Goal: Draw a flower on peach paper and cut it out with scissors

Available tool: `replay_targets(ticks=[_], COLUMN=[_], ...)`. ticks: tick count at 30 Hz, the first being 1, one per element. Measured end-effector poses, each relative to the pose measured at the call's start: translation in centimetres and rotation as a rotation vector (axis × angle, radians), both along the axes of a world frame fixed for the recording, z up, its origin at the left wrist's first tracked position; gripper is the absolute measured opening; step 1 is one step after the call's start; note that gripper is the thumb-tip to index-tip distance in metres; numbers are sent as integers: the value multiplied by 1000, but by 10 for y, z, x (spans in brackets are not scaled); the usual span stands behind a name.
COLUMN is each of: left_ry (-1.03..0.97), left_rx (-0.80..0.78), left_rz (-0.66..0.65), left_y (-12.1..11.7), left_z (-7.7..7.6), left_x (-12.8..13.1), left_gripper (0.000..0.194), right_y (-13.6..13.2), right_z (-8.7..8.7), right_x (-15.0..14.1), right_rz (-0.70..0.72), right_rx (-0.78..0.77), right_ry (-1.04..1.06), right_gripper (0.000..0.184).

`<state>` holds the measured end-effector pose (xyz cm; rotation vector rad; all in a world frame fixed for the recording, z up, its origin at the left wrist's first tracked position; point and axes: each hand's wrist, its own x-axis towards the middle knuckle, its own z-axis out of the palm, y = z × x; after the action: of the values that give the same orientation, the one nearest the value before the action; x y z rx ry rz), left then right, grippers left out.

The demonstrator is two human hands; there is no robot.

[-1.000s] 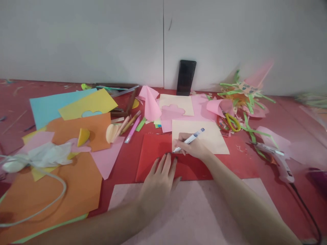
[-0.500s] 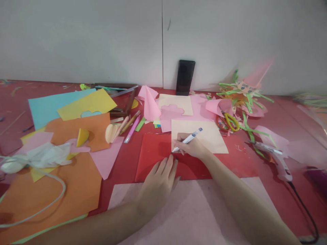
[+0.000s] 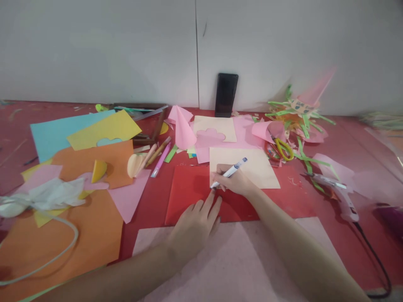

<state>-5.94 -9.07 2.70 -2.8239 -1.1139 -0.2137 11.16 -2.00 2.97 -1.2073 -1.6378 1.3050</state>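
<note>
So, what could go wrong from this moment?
The right hand holds the marker with its tip close to the left hand; a slip might ink a finger. Ink might also stray off the front cream sheet onto the red sheet beneath. The phone leans on the wall and could tip if bumped.

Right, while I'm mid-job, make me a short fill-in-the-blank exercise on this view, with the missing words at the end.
1. The marker in the right hand has a ____ body.
2. The left hand has its fingertips closest to the marker's ____.
3. The upright paper cone left of the phone is ____.
4. The glue gun trails a ____ cord.

Missing words: white; tip; pink; black.
</note>
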Motion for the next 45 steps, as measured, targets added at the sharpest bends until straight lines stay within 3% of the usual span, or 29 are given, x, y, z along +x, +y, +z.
replay_targets(ticks=[7, 24, 38, 45], left_ry=[7, 105, 76, 94], left_rx=[-6, 57, -8, 18], left_rz=[20, 12, 34, 21], left_y=[-2, -1, -2, -2], left_z=[-3, 0, -1, 1], left_x=[0, 3, 1, 2], left_gripper=[42, 42, 43, 42], right_y=[2, 0, 2, 4], right_z=[-7, 1, -1, -7], right_x=[2, 0, 1, 5], right_rz=[-16, 2, 37, -23], right_rx=[-15, -10, -19, -37], right_ry=[61, 20, 22, 66], right_gripper=[25, 25, 27, 23])
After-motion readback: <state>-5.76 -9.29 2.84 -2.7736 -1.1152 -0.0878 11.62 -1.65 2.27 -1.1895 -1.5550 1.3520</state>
